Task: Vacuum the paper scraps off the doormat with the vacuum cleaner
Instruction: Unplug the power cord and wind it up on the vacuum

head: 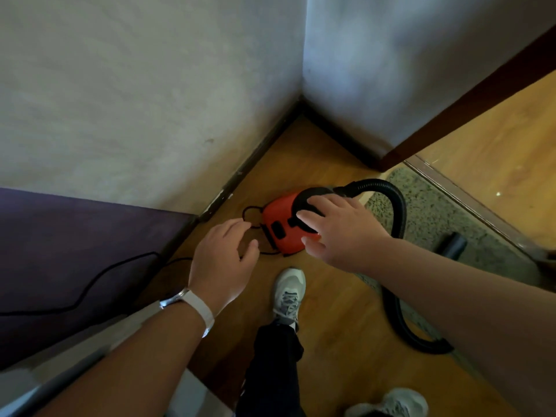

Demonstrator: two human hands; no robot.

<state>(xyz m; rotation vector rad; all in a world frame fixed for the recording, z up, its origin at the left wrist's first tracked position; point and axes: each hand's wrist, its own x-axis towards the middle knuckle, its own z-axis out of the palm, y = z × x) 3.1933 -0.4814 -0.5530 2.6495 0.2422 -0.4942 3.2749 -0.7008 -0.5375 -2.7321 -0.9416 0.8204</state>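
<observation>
A small red vacuum cleaner (279,224) with a black handle sits on the wooden floor near the wall corner. My right hand (340,233) lies over its handle, fingers spread and fairly straight, touching the top. My left hand (222,263) hovers just left of the vacuum, fingers loosely curled above the looped black power cord (249,210), holding nothing that I can see. The black hose (397,206) arcs from the vacuum across the grey speckled doormat (433,212) and curls back at the lower right. A black nozzle (451,245) lies on the mat. I cannot make out paper scraps on it.
White walls meet in a corner behind the vacuum. A dark purple panel (75,251) stands at the left, with the cord trailing along it. A door frame (451,115) and metal threshold (469,203) border the mat. My shoes (288,293) stand close behind the vacuum.
</observation>
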